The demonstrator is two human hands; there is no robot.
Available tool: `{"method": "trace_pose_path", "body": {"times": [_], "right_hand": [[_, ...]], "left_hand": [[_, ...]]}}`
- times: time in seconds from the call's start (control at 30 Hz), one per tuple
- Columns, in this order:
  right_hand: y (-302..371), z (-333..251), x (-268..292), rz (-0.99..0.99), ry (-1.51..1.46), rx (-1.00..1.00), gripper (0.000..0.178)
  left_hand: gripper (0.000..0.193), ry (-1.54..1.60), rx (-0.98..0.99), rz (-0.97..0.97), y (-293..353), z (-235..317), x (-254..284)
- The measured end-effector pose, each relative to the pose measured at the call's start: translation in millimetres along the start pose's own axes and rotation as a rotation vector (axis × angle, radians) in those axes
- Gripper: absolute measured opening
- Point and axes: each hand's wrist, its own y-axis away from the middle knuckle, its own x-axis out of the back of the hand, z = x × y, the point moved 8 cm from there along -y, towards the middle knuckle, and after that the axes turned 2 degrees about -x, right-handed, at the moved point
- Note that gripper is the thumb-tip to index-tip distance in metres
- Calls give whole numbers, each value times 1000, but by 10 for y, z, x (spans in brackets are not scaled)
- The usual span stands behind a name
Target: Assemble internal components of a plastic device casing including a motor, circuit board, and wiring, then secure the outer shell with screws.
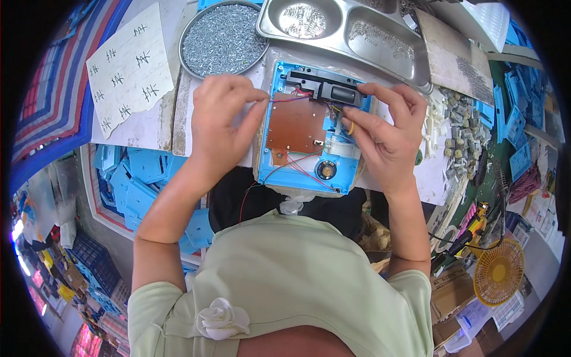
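A: What is around this crowded workroom desk (pixel 143 132)?
B: A round steel dish (pixel 182 37) heaped with small screws (pixel 223 39) stands at the back, and a steel compartment tray (pixel 345 30) lies beside it with more small metal pieces. A handwritten sheet of paper (pixel 131 74) lies to the left, and blue plastic panels (pixel 134 184) fill a bin lower down on that side. A yellow round fan (pixel 499 272) shows at lower right.
A: And the piece being worked on?
B: A blue plastic housing (pixel 279 175), lying open-side up at the near edge of the desk, between the two hands. It carries a brown circuit board (pixel 295 126), a black rectangular module (pixel 344 95) along its far edge and a round metal-rimmed part (pixel 326 170) near its lower right corner. Thin red wires trail over the near edge.
A: How are the fingers placed?
B: The left hand (pixel 226 116) has thumb and forefinger brought together on a thin wire (pixel 284 100) at the housing's left side. The right hand (pixel 389 128) has its forefinger at the module's right end; its other fingertips are lower, by some yellow wires. I cannot tell whether they pinch them.
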Motion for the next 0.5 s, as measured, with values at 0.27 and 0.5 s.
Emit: {"method": "trace_pose_path", "body": {"times": [0.27,0.5], "right_hand": [[44,-62,51,91,-15,49,30],[141,-38,100,140,-150,148,36]], "left_hand": [[36,328,30,-73,-282,847,53],[22,192,-7,-186,-517,706,-404]]}}
